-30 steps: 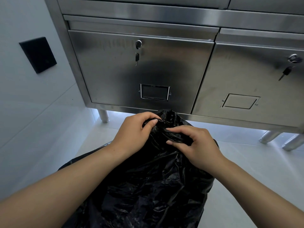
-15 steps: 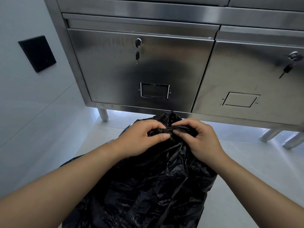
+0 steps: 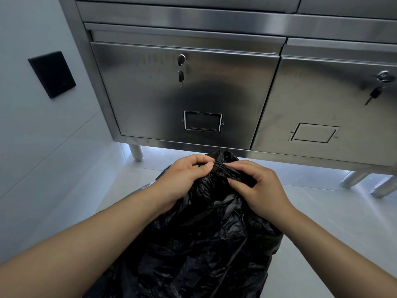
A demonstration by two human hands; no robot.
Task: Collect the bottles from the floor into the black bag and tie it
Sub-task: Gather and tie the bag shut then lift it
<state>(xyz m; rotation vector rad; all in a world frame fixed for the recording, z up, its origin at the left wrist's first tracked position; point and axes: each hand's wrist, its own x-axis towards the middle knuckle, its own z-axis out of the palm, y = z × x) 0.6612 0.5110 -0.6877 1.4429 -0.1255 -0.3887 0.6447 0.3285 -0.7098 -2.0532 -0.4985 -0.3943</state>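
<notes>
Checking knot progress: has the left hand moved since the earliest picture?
Yes, slightly: the left hand has shifted right, closer to under the label frame on the cabinet door, pinching the black bag at its gathered neck.

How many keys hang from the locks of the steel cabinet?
2. One key hangs on the left door, the other key on the right door. The cabinet continues above the frame; more may be hidden.

A person's two bare arms, seen from above.
The left hand and right hand are uncovered, the forearms bare to the view's lower edge; visible fingernails are short and plain.
</notes>
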